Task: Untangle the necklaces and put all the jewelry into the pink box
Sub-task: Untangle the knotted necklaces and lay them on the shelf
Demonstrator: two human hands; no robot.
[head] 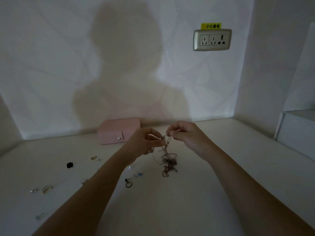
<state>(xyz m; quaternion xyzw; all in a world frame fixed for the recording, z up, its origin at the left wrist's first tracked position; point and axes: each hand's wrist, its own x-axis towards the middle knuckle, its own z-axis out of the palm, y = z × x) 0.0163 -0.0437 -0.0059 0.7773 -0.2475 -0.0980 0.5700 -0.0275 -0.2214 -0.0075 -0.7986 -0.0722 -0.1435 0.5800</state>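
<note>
A tangle of thin chain necklaces (167,160) hangs from both hands, its lower part heaped on the white tabletop. My left hand (146,142) pinches the chains from the left. Just right of it, my right hand (183,132) pinches the top of the same tangle. The pink box (117,131) lies shut with a snap tab against the back wall, behind my left hand. Loose pieces lie on the left: a ring (93,157), a black piece (69,165), a gold hoop (46,189), a small silver piece (33,191), a dark ring earring (128,183) and a blue stud (138,175).
A white box (296,126) stands at the right edge of the table. A wall socket (212,40) with a yellow label is on the back wall. Another small blue piece (39,215) lies near the front left. The light is dim.
</note>
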